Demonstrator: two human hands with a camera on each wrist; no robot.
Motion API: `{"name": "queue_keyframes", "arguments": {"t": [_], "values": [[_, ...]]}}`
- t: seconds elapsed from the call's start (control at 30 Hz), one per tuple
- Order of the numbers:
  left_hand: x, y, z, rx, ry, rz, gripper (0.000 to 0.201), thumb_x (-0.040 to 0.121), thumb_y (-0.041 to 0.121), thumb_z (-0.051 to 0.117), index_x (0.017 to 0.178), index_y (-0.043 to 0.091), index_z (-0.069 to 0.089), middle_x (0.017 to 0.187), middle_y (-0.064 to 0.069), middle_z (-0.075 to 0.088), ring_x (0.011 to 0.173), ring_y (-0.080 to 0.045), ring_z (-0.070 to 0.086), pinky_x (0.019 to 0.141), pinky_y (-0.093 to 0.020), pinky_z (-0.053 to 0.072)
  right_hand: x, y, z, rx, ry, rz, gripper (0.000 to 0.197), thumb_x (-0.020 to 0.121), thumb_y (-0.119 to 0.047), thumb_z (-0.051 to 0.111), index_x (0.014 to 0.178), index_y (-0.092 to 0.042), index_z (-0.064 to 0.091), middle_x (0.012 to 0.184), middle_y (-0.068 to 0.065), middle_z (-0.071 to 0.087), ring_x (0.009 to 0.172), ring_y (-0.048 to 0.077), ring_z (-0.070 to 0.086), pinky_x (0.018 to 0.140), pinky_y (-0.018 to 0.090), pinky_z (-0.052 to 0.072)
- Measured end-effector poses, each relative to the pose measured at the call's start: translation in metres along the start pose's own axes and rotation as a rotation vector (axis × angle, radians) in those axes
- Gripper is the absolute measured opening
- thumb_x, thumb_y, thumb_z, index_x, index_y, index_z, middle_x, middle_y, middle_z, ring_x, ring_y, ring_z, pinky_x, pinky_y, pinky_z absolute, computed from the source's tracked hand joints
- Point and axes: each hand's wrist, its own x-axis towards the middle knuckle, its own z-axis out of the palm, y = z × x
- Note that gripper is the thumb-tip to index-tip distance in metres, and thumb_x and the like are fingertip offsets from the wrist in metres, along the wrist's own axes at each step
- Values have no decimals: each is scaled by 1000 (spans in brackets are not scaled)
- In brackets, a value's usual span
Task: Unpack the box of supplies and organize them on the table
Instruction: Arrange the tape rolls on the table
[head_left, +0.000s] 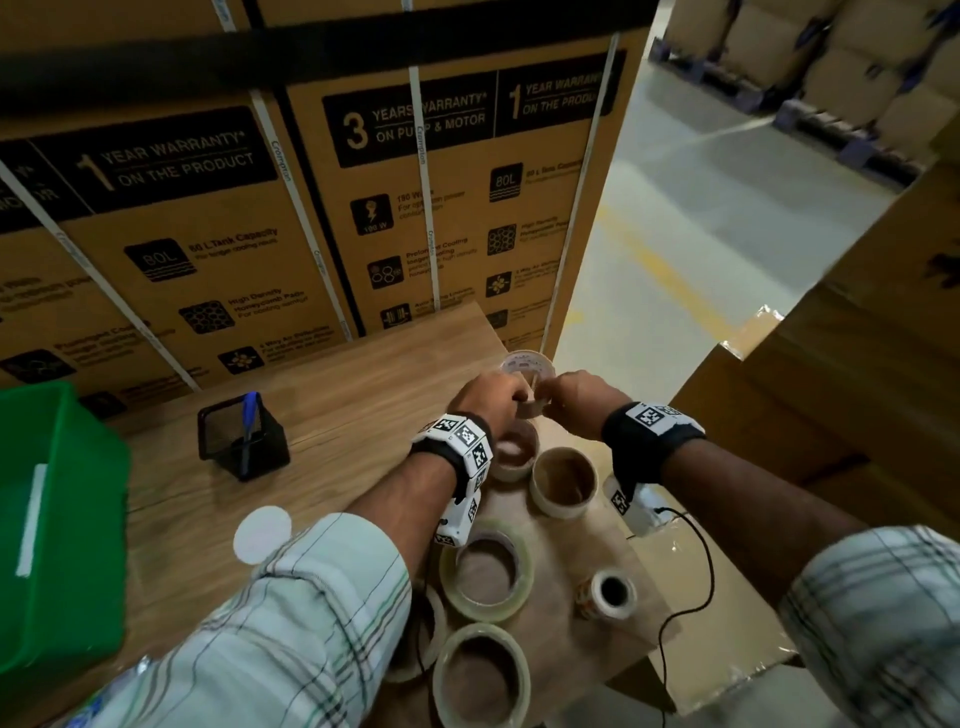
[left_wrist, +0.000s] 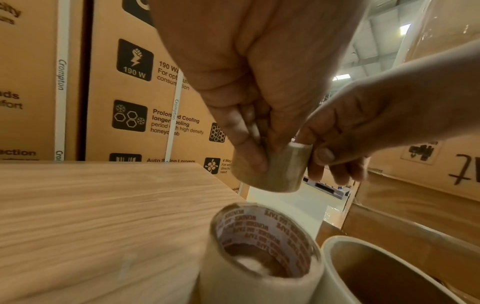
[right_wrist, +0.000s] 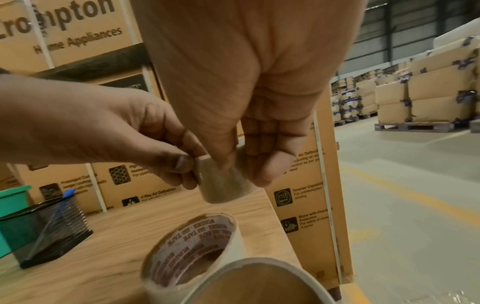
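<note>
Left hand (head_left: 485, 400): fingers and thumb pinching one side of a small tape roll (left_wrist: 275, 170), held up above the tabletop (head_left: 322, 415).
Right hand (head_left: 576, 402): fingertips pinching the other side of the same small tape roll, thumb on its outer face.
Small tape roll: tan, tilted, in the air between both hands, clear of the rolls below.
Printed-core tape roll (left_wrist: 259, 253): standing on the tabletop right under the hands, red lettering inside its core.
Plain tape roll (head_left: 563, 480): white rim, brown inside, just beside the printed-core one, nearer the right wrist.
Clear tape rolls (head_left: 485, 569): two large ones lying flat near the front edge, one behind the other.
Small label roll (head_left: 608, 592): lying on its side to the right of the clear rolls.
White-topped roll (head_left: 527, 364): beyond the hands, near the tabletop's far corner.
Mesh pen holder (head_left: 241, 434): black, left of the hands, a blue pen (head_left: 249, 415) standing in it.
Green bin (head_left: 52, 519): at the left edge.
Cardboard box (head_left: 831, 415): to the right, flaps up.
</note>
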Motion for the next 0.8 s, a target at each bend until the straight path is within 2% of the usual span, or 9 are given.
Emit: {"name": "queue_keyframes", "arguments": {"t": [0.07, 0.17, 0.2, 0.3, 0.37, 0.43, 0.53, 0.63, 0.8], "values": [[2, 2, 8, -1, 40, 3, 22, 91, 12, 55, 110, 18, 63, 119, -6, 58, 99, -23, 60, 88, -38, 52, 4, 7, 1, 39, 27, 53, 17, 93, -22, 53, 97, -22, 68, 99, 6, 70, 82, 22, 63, 71, 27, 50], [0, 5, 22, 53, 149, -67, 24, 87, 27, 63, 106, 21, 50, 117, -5, 45, 86, -22, 59, 73, -36, 56, 11, 18, 7, 62, 44, 122, 17, 90, -12, 55, 97, -16, 70, 100, 8, 68, 86, 25, 63, 74, 28, 49], [0, 6, 27, 89, 120, -82, 28, 86, 34, 63, 106, 21, 49, 115, -5, 45, 87, -23, 58, 73, -36, 54, 14, 21, 10, 73, 46, 142, 18, 89, -11, 55, 99, -15, 70, 102, 9, 68, 88, 26, 64, 75, 28, 49], [6, 5, 48, 205, -106, -120, 51, 80, 58, 59, 113, 19, 51, 112, -7, 57, 98, -29, 57, 82, -40, 50, 23, 29, 17, 91, 38, 160, 20, 90, -14, 54, 103, -13, 70, 105, 12, 68, 89, 27, 64, 76, 28, 49], [8, 4, 62, 247, -189, -182, 60, 74, 70, 58, 106, 20, 54, 105, -4, 65, 91, -28, 61, 77, -36, 51, 26, 32, 22, 91, 20, 148, 20, 90, -15, 55, 102, -13, 71, 106, 13, 68, 90, 28, 65, 79, 29, 51], [7, 7, 73, 314, -234, -204, 59, 74, 67, 61, 107, 18, 58, 103, -3, 65, 93, -28, 62, 76, -34, 49, 28, 33, 28, 89, 3, 138, 20, 90, -17, 55, 101, -13, 72, 105, 13, 69, 90, 28, 65, 80, 31, 52], [6, 7, 78, 392, -250, -211, 49, 79, 54, 62, 113, 19, 59, 116, -3, 62, 108, -27, 59, 83, -36, 46, 27, 33, 33, 87, -46, 134, 20, 90, -22, 57, 101, -14, 71, 104, 12, 69, 90, 28, 66, 80, 31, 53], [5, -1, 74, 409, -304, -236, 47, 82, 51, 59, 115, 18, 62, 121, -4, 61, 114, -27, 57, 89, -38, 49, 22, 33, 36, 55, -109, 120, 24, 92, -24, 56, 108, -12, 69, 107, 13, 68, 94, 28, 65, 82, 32, 53], [-2, -11, 72, 386, -318, -221, 41, 84, 49, 54, 112, 21, 63, 126, 0, 58, 122, -25, 49, 94, -40, 48, 12, 30, 35, 55, -224, 56, 23, 90, -27, 58, 106, -14, 70, 107, 11, 68, 94, 26, 64, 76, 27, 49]]}}
